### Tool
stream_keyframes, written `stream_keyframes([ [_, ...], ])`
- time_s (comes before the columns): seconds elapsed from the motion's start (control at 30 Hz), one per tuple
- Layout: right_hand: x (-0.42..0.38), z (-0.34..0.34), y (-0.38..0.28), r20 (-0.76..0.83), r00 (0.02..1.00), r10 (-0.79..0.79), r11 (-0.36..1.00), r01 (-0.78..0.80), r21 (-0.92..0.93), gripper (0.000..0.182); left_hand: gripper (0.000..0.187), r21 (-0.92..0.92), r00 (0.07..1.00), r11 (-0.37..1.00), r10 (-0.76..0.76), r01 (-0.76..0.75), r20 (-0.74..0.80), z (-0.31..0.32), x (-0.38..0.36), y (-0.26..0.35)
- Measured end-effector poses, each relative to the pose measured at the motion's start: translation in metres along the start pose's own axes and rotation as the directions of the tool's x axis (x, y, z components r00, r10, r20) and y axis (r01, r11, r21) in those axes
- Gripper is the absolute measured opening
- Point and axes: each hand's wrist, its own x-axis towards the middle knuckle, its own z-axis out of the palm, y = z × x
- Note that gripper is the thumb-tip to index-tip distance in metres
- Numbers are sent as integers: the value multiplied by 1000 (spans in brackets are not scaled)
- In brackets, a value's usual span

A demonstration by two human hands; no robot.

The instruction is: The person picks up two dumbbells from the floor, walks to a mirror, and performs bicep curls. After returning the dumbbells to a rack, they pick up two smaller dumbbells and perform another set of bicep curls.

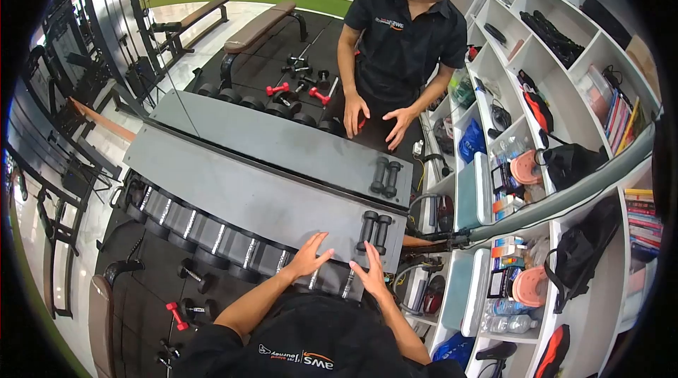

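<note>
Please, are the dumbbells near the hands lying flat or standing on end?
Lying flat: the dumbbells rest side by side, handles along the grey shelf.

Both my hands rest flat on the near edge of the grey desk [240, 198]: left hand [308, 256] fingers spread, right hand [371, 276] just below a pair of black dumbbells [374, 231], not touching them. Second pair [386, 177] sits further up by the mirror. Mirror shows me in a black polo. Red dumbbell [177, 315] on the floor to my left. White shelves [565, 81] on the right, full of bags, bottles and books.
</note>
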Motion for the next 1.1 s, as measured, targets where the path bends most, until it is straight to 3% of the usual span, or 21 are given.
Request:
stream_keyframes([
  [0.37, -21, 36, -40, 21, 999, -27, 1000, 28, -13, 92, 71, -31, 995, 999, 12, -9, 103, -47, -9, 7],
  [0.57, -35, 60, -55, 60, 998, 3, 995, 3, -100, 103, 78, -13, 996, 997, 76, -75, 42, -41, -26, -13],
  [0.67, -40, 73, -63, 51, 999, 12, 993, -6, -114, 103, 83, -20, 997, 999, 28, -26, 74, -45, -39, -11],
  [0.93, -50, 90, -74, 93, 995, -29, 995, 37, -94, 101, 90, 144, 981, 989, -17, -11, 194, -57, -68, 0],
  [1.1, -58, 73, -73, 125, 989, -84, 996, 88, -24, 103, 86, 251, 991, 968, -49, 15, 128, -55, -82, 15],
])
